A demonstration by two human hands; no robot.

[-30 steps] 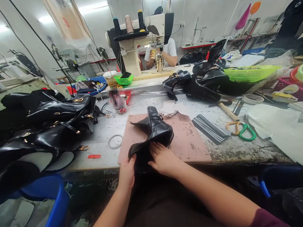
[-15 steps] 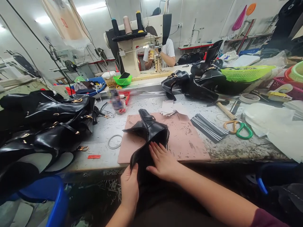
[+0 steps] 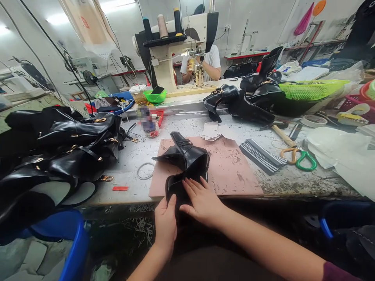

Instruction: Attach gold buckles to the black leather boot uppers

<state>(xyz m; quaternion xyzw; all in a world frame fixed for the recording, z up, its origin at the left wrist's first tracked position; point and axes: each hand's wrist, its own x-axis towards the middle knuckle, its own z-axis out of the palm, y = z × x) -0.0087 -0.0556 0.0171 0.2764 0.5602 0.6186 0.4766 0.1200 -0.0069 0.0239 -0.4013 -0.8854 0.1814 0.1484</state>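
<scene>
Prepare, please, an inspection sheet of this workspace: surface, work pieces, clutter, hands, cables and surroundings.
Surface: worktable littered with dark specks, stained at front right; pink board marked too.
Work pieces: black leather piece partly on the board; more black pieces piled left and far right.
Clutter: grey strips, hammer and scissors at right.
Hands: left pinches the piece's near edge; right lies spread on it.
Cables: dark cord slants down at upper left; at the held piece, nothing seen.
Surroundings: sewing machine with a person behind; blue bin at lower left.
</scene>
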